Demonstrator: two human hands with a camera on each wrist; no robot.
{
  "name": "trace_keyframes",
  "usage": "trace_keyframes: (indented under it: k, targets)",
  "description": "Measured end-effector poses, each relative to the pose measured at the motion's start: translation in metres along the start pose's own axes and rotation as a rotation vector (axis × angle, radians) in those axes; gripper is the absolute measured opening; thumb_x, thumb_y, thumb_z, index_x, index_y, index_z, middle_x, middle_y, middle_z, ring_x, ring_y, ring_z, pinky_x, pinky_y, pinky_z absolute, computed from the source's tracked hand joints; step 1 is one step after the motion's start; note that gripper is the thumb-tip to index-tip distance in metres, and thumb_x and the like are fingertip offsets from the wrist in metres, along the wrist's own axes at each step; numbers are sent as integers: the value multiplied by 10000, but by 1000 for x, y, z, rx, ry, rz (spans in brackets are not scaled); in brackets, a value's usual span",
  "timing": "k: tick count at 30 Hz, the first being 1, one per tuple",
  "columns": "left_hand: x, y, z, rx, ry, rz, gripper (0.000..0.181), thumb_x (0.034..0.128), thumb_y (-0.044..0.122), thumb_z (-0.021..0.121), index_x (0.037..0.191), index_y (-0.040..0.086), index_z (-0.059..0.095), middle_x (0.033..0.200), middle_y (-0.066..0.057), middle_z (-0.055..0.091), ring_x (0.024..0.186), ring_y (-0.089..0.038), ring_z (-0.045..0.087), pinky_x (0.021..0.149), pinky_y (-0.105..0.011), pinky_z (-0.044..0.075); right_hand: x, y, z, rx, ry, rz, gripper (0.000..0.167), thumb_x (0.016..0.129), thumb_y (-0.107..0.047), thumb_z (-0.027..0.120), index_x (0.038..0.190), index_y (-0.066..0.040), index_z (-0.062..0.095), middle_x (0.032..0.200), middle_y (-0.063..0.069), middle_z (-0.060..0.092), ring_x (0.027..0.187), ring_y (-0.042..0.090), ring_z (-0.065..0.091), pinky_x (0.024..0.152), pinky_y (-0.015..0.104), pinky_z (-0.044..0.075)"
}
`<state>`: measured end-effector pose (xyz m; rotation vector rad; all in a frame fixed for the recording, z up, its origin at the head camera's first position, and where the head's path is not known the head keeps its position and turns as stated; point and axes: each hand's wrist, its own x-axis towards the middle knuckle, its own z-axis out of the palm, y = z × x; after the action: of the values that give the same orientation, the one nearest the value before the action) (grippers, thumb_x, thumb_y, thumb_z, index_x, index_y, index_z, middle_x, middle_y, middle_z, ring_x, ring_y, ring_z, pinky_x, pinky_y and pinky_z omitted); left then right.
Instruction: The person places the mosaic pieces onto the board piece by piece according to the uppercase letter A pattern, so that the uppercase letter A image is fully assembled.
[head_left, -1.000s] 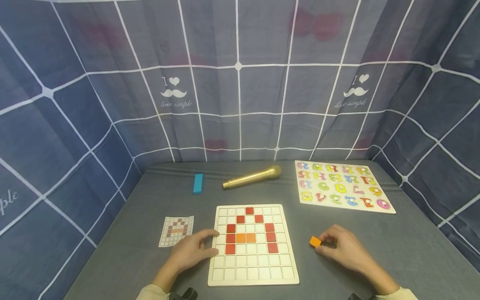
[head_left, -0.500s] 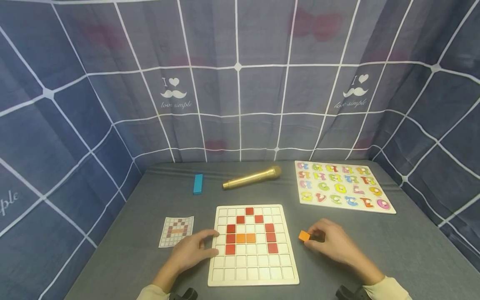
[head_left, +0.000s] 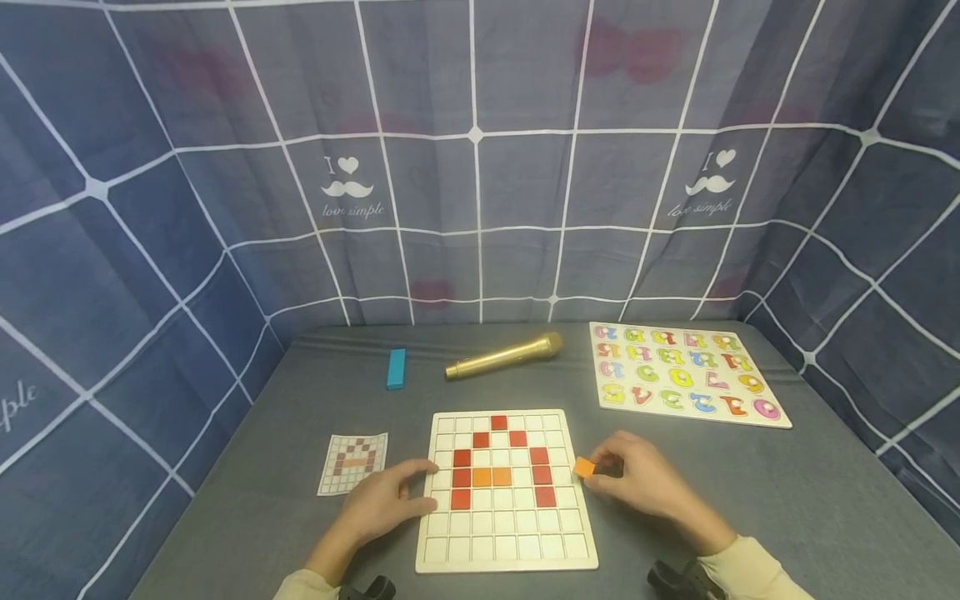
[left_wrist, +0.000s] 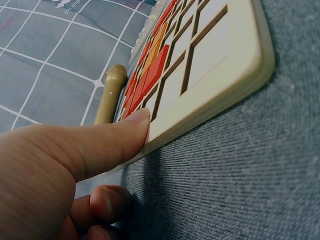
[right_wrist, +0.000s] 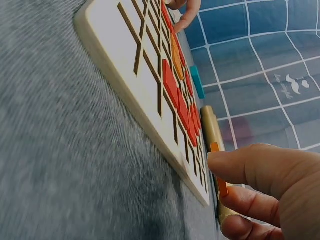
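A cream square grid board (head_left: 506, 546) lies on the dark table, with red tiles (head_left: 461, 477) and two orange tiles (head_left: 491, 477) in its squares. My left hand (head_left: 384, 500) rests at the board's left edge; in the left wrist view the straight thumb (left_wrist: 112, 142) touches the rim, while the other fingers bend below it. Between thumb and fingertips, my right hand (head_left: 637, 477) pinches a loose orange square tile (head_left: 584, 467) just by the board's right edge. In the right wrist view this tile (right_wrist: 221, 185) stands nearly edge-on to the camera.
Left of the board lies a small paper card (head_left: 352, 463) printed with a coloured grid pattern. Behind the board are a blue block (head_left: 396, 369) and a gold microphone (head_left: 502, 357). A number puzzle board (head_left: 686, 372) lies at the back right. Grid-patterned cloth (head_left: 525, 183) surrounds the table.
My right hand has moved left with the orange tile, from the open table to the board's right edge. The left hand and the board have stayed in place.
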<state>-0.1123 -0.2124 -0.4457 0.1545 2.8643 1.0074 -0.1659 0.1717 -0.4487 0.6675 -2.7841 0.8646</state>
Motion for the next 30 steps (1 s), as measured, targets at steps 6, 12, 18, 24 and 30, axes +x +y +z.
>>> trace_keyframes:
  k: [6,12,18,24,30]
  targets:
    - [0,-1,0,-2,6,-1,449,775,412,796,1185,283,669,607,84,473,499,-46,374,466,-220,285,8,-9,9,27,-17,-52,215,714,-319,850,845,-208,721,801,-127,572,719,-11,467,654,201,409]
    - [-1,0,-1,-11,2,1,448,777,412,792,1188,281,668,596,84,468,490,-46,370,458,-220,278,16,-18,17,61,-48,-108,221,732,-306,832,868,-176,717,779,-97,562,702,14,477,641,190,408]
    - [-1,1,-1,-11,-1,-7,449,775,416,793,1188,290,668,599,82,470,494,-55,372,460,-224,275,20,-26,22,107,-69,-150,233,734,-282,833,885,-156,708,771,-92,556,690,4,467,625,193,400]
    - [-1,0,0,-16,-2,-6,453,779,416,793,1194,289,665,605,82,471,496,-51,370,460,-224,281,25,-34,29,110,-87,-155,232,719,-247,845,891,-173,709,814,-94,594,745,11,502,662,197,420]
    - [-1,0,0,-12,0,-12,455,775,415,794,1193,288,667,603,81,473,497,-56,375,458,-225,279,30,-39,34,95,-122,-174,204,729,-249,842,890,-170,745,812,-105,594,728,-6,478,667,201,403]
